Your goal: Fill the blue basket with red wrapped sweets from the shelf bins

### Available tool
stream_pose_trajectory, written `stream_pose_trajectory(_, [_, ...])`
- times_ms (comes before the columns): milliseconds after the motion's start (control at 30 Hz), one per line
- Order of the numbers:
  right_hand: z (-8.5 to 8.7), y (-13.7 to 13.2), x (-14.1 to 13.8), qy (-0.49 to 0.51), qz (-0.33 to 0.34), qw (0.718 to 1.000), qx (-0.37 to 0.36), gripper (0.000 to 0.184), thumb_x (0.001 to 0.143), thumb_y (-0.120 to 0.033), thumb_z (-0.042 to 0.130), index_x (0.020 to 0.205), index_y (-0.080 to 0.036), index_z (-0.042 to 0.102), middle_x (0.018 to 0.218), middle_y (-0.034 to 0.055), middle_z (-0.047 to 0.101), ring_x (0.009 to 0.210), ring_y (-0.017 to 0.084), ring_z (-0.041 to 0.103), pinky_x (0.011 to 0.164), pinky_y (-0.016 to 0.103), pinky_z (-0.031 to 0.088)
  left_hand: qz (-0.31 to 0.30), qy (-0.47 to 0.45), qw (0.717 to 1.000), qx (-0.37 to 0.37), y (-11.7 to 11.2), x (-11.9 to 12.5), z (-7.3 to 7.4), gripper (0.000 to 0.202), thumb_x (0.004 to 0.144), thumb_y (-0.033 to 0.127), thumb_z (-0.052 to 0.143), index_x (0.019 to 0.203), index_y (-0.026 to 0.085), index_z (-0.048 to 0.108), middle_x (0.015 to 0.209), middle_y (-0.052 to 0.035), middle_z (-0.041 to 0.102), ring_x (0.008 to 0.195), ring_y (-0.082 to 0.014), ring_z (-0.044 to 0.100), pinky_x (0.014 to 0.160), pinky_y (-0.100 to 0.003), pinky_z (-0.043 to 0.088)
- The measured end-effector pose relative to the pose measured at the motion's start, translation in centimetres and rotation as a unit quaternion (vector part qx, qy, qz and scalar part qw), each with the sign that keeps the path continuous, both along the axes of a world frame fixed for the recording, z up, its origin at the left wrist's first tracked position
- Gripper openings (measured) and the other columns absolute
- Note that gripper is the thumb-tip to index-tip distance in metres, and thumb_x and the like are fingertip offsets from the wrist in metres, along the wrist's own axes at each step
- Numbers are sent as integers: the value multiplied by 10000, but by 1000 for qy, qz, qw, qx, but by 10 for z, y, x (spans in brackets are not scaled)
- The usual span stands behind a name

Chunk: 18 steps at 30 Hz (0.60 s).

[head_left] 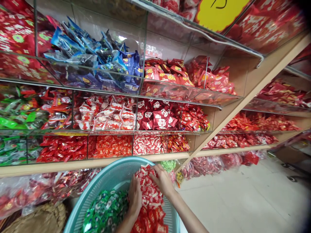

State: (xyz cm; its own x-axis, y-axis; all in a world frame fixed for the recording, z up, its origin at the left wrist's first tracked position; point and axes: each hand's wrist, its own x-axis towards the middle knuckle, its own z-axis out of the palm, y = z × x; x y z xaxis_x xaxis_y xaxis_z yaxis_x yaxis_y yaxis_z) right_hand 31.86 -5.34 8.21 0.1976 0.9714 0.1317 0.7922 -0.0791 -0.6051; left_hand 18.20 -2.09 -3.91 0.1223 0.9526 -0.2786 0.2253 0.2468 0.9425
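A teal plastic basket [80, 207] stands below the shelves at the bottom middle. Inside it, my left hand [135, 194] and my right hand [163, 181] cup a heap of small red-and-white wrapped candies [148, 184] from both sides. The fingers curve round the heap, and some fingertips are hidden by the candies. Green wrapped candies [104, 210] fill the basket's left part. Larger bright red packets [149, 221] lie nearest to me, just under the heap.
Divided clear shelf bins rise ahead, with more red-and-white candies [148, 144] in a low bin and blue packets [80, 51] higher up. A wooden upright [225, 113] slants at right. Bagged goods [209, 165] lie under the shelves; tiled floor [233, 200] extends right. A woven basket [41, 220] sits lower left.
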Motion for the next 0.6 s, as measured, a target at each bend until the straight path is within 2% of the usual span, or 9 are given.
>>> stream_pose_trajectory(167, [-5,3,-1,-28,1,1000,-7,227,820,-197,517,1020,-262,601,988,46,584,851,199,610,729,281,457,2,0,1000,3,0,0,-2,600,895,480,234,1372,133,344,1511,-84,280,1392,-151,227,1150,-279,173])
stream_pose_trajectory(333, [-11,3,-1,-29,-17,999,-7,227,828,-235,524,1043,-256,593,1016,59,581,841,209,618,720,291,463,0,10,1000,6,1,0,0,619,891,491,231,1373,120,343,1511,-96,276,1392,-168,230,1152,-300,174])
stream_pose_trajectory(600, [-6,1,3,-30,-12,999,-25,198,835,-259,523,1013,-244,608,969,46,591,846,194,612,743,278,447,-2,6,1000,3,1,1,1,610,896,459,233,1388,106,311,1518,-101,256,1398,-165,216,1160,-317,153])
